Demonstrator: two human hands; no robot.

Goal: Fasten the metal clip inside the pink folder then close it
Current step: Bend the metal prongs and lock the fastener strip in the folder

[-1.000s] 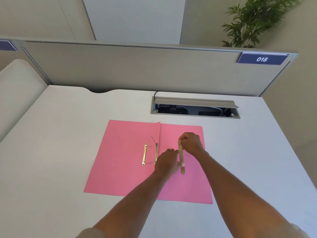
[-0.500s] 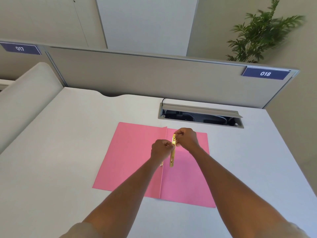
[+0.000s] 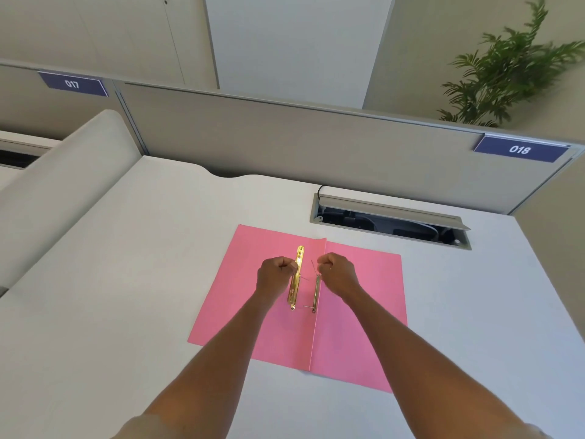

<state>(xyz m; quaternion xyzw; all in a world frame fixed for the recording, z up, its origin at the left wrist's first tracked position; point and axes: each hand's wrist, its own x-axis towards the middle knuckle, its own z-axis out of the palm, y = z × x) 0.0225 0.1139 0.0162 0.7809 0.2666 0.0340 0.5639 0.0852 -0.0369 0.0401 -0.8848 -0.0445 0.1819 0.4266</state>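
Observation:
The pink folder [image 3: 357, 312] lies open and flat on the white desk. My left hand [image 3: 276, 275] is closed on a gold metal clip bar [image 3: 298, 264], holding it lengthwise just left of the fold. Along the fold sits the fastener base strip [image 3: 317, 293] with thin prongs; the lower prong [image 3: 307, 307] sticks out to the left. My right hand [image 3: 336, 271] is closed just right of the fold, its fingertips pinching the upper prong [image 3: 313, 267], which stands up at a tilt.
A recessed cable hatch [image 3: 391, 218] with its lid raised lies behind the folder to the right. A grey partition [image 3: 285, 137] with a "018" label [image 3: 519, 149] runs along the desk's back edge. A low divider [image 3: 63, 172] borders the left side.
The gold bar has passed from my right hand to my left and moved left across the fold. My right hand has shifted to the upper prong. The view has tilted upward.

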